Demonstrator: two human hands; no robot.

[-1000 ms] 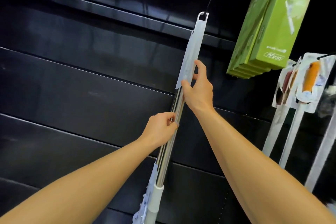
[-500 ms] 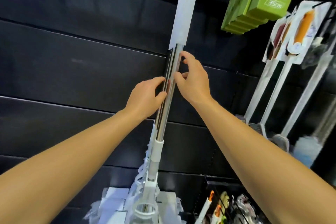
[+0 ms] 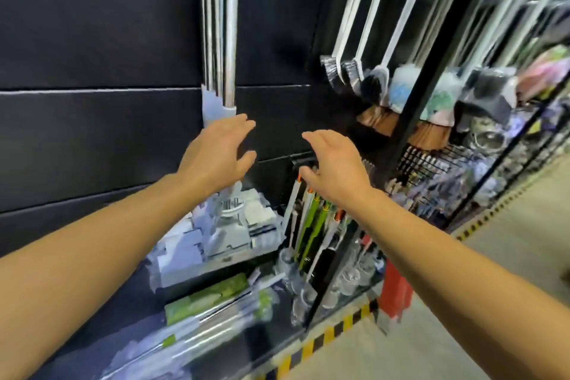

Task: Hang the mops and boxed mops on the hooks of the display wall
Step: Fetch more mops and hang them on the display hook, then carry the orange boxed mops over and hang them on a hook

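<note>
A mop with a shiny metal pole [image 3: 227, 25] hangs down the black display wall [image 3: 92, 40]; its white head [image 3: 229, 225] sits low behind my left forearm. My left hand [image 3: 217, 154] hovers just below the pole's white collar, fingers spread and holding nothing. My right hand [image 3: 334, 163] is held apart to the right, fingers relaxed and empty. More mops in clear wrap with green labels [image 3: 203, 315] lie on the base shelf below. The hook at the top is out of view.
White-handled brushes [image 3: 364, 25] hang to the right of the mop. Green and orange brushes [image 3: 311, 222] stand in a rack below my right hand. A black upright post [image 3: 413, 102] divides the bays. A yellow-black striped edge [image 3: 327, 333] borders the grey floor.
Both hands have let go of the mop pole and dropped lower with fingers spread. My view has swung down from the hook to the base shelf and floor.
</note>
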